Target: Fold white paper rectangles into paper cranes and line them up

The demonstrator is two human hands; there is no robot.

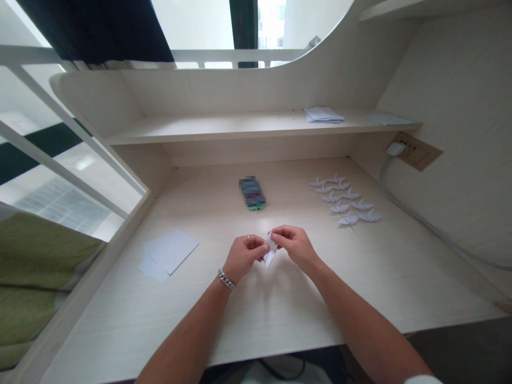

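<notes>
- Over the front middle of the counter (pixel 392 277), the small folded paper (pixel 270 253) is held between both hands.
- Left grip (pixel 245 254): closed to a pinch, thumb and fingers on the paper's left side. Right grip (pixel 294 244): also pinched nearly shut, fingertips on the paper's upper right edge.
- Just beyond the hands, between them and the shelf (pixel 224 127), lies a dark oblong object (pixel 253 193) with a green near end; it is too pixelated to name.
- To the right and farther back, folded paper birds (pixel 346 201) stand close together in slanting rows, well apart from the right grip.
- Left of the hands, loose paper sheets (pixel 176 250) overlap flat on the counter.
- On the shelf, a paper stack (pixel 323 114) sits right of centre, with a thin flat piece (pixel 391 120) nearer the side wall.
- Along the right wall, a grey cable (pixel 428 224) runs down from a white plug (pixel 395 149) in a tan socket plate (pixel 420 153).
- Counter and shelf are pale, with a faint wood-like grain. The held paper is white and narrow, tapering to a point at its lower end; the birds have sharp, creased wings.
- At the left wrist, a chain-link metal bracelet (pixel 226 279); on a left finger, a plain ring (pixel 248 239).
</notes>
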